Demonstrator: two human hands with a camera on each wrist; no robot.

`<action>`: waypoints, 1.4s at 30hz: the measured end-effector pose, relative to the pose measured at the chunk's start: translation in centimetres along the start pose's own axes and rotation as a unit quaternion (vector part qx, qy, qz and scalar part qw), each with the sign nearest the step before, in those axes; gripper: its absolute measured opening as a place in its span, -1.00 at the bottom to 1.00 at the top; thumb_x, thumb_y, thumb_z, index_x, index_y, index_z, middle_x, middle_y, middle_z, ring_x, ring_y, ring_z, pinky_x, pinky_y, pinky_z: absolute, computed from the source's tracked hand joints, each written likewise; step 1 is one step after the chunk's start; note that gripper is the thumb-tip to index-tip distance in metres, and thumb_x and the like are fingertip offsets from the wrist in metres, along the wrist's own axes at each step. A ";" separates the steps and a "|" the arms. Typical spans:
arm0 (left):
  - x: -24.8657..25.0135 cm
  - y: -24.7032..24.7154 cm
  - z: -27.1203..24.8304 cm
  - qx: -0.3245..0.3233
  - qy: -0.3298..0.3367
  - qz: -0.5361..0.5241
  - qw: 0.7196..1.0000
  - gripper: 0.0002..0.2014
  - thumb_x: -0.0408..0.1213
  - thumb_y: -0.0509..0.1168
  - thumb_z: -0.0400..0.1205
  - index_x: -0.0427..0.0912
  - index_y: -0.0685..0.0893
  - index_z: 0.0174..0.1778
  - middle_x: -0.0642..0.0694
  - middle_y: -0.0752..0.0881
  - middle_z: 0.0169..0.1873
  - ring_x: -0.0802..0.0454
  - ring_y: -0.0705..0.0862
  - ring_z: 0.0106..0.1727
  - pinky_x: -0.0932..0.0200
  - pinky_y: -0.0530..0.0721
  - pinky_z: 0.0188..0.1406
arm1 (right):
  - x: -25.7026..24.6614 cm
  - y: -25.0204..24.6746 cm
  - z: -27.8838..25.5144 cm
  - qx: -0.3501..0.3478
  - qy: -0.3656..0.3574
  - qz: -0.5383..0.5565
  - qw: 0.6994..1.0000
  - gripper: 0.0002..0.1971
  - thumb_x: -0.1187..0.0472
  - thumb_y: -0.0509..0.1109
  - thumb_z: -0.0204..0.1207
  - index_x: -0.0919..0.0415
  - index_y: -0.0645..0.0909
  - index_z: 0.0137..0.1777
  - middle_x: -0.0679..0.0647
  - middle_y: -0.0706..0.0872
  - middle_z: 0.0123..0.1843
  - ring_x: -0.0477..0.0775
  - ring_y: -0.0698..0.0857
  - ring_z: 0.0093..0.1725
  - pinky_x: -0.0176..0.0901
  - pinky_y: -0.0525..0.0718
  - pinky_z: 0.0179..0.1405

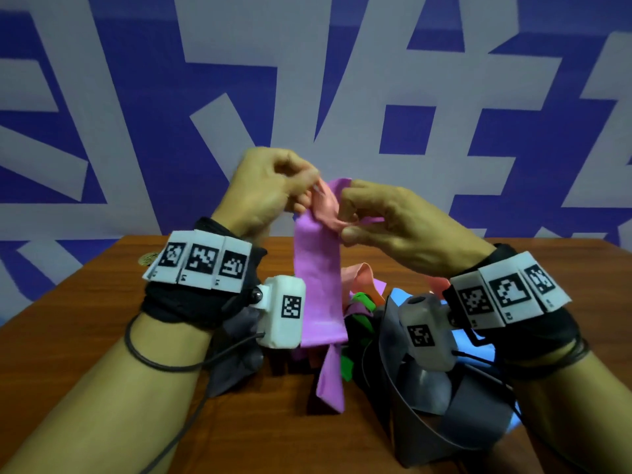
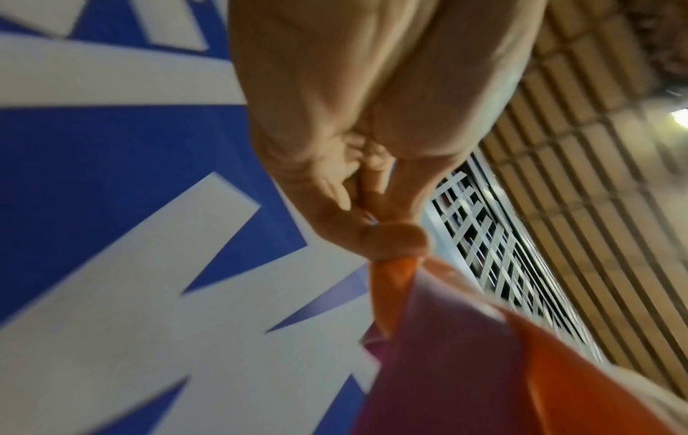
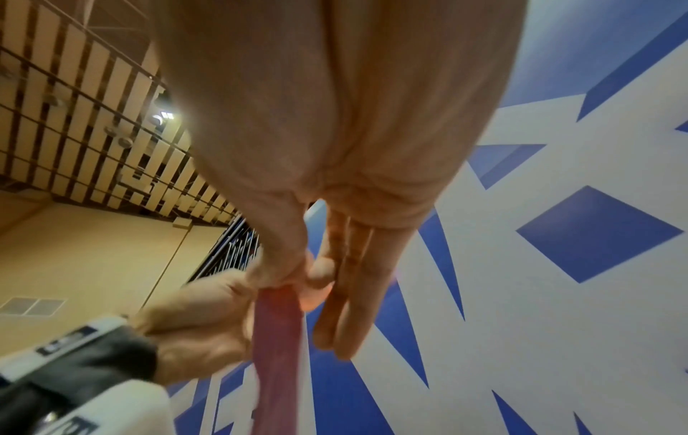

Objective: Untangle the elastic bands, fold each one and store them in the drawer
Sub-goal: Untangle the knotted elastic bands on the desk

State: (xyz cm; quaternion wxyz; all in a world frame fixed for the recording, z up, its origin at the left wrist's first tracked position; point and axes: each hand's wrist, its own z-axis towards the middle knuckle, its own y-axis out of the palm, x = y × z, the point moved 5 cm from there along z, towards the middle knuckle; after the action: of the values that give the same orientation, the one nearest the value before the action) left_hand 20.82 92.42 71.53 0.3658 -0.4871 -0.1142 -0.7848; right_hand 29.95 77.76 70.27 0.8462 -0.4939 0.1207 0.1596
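Head view: both hands (left [image 1: 263, 186], right [image 1: 393, 220]) pinch the orange band [image 1: 326, 206].

Two hands [image 1: 270, 186] [image 1: 393, 224], and six bands: pink [image 1: 318, 285], salmon [image 1: 328, 206], green [image 1: 362, 299], purple [image 1: 328, 378], blue [image 1: 478, 350], grey [image 1: 427, 422].

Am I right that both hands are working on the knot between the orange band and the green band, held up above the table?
Not quite: the band tangled with the orange band is pink, not green. The head view shows the left hand and right hand pinching them together above the table; the green band lies in the pile below.
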 end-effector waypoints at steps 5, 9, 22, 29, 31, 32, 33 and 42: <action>1.4 -1.8 0.2 -0.066 0.024 0.046 0.996 -0.83 -0.47 0.28 0.71 -0.26 0.64 -0.20 -0.05 0.72 -0.42 0.10 0.65 -0.49 0.27 0.69 -0.47 | 0.0 0.9 0.9 0.037 0.014 -0.043 0.998 -0.85 0.26 0.48 0.54 0.29 0.57 -0.16 0.09 0.65 -0.16 0.09 0.67 -0.16 -0.06 0.64 -0.14; 2.5 -0.2 -0.5 -0.120 0.057 0.133 0.982 -0.89 -0.42 0.22 0.76 -0.21 0.66 0.03 -0.15 0.65 -0.31 -0.02 0.68 -0.42 0.08 0.78 -0.39 | 2.2 0.6 2.4 0.087 0.088 -0.042 0.991 -0.85 0.18 0.56 0.49 0.15 0.62 -0.15 -0.03 0.73 -0.25 -0.08 0.69 -0.27 -0.15 0.69 -0.16; 2.0 -0.1 -1.1 -0.108 -0.015 0.199 0.974 -0.18 0.46 -0.10 0.43 -0.31 0.61 -0.13 -0.31 0.81 -0.17 -0.20 0.83 -0.18 -0.24 0.82 -0.02 | 2.0 -1.2 -0.3 0.143 0.092 -0.024 0.985 -0.94 0.34 0.37 0.65 0.27 0.55 -0.05 -0.02 0.74 -0.30 -0.11 0.73 -0.31 0.05 0.69 -0.20; 1.3 -0.2 -0.8 -0.100 0.003 0.345 0.933 -0.56 0.20 0.30 0.61 0.05 0.42 0.27 0.08 0.66 0.14 0.19 0.68 -0.04 0.18 0.55 -0.15 | 1.8 -1.5 -0.5 0.167 0.089 -0.001 0.982 -0.94 0.24 0.31 0.70 0.23 0.52 0.02 -0.01 0.80 -0.29 -0.08 0.77 -0.32 0.02 0.74 -0.23; 1.4 0.2 -0.9 -0.102 0.012 0.334 0.937 -0.42 0.18 0.35 0.58 0.07 0.32 0.43 0.05 0.65 0.18 0.13 0.69 0.01 0.19 0.55 -0.12 | 1.4 -1.3 -0.5 0.154 0.083 0.012 0.984 -0.91 0.20 0.32 0.70 0.22 0.51 0.06 0.00 0.80 -0.31 -0.04 0.78 -0.31 0.03 0.74 -0.20; 1.5 0.3 -0.9 -0.098 0.018 0.328 0.940 -0.36 0.16 0.37 0.58 0.07 0.27 0.49 0.03 0.64 0.22 0.11 0.67 0.05 0.23 0.53 -0.12 | 1.2 -1.2 -0.4 0.141 0.081 0.036 0.986 -0.88 0.19 0.31 0.71 0.24 0.51 0.10 0.04 0.81 -0.30 0.00 0.79 -0.29 0.02 0.75 -0.19; 1.6 0.4 -1.0 -0.092 0.024 0.321 0.942 -0.32 0.14 0.39 0.58 0.07 0.24 0.53 0.03 0.61 0.27 0.10 0.64 0.08 0.28 0.50 -0.12 | 1.1 -1.1 -0.4 0.127 0.082 0.068 0.986 -0.86 0.19 0.29 0.72 0.27 0.50 0.14 0.09 0.83 -0.27 0.05 0.81 -0.26 0.00 0.76 -0.18; 1.2 1.0 -1.0 -0.120 0.046 0.339 0.932 -0.50 0.11 0.40 0.59 0.15 0.49 0.43 0.02 0.53 0.38 0.09 0.57 0.32 0.13 0.51 0.20 | 3.6 0.1 -0.8 0.004 0.153 -0.025 0.988 -0.87 0.41 0.45 0.54 0.23 0.58 -0.02 0.02 0.83 -0.31 -0.06 0.80 -0.32 -0.23 0.65 -0.28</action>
State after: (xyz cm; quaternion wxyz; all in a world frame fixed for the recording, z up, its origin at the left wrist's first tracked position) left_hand 20.54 90.61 71.92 0.5540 -0.5008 0.1694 -0.6431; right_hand 33.18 77.65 68.45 0.8235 -0.5119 0.2370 0.0606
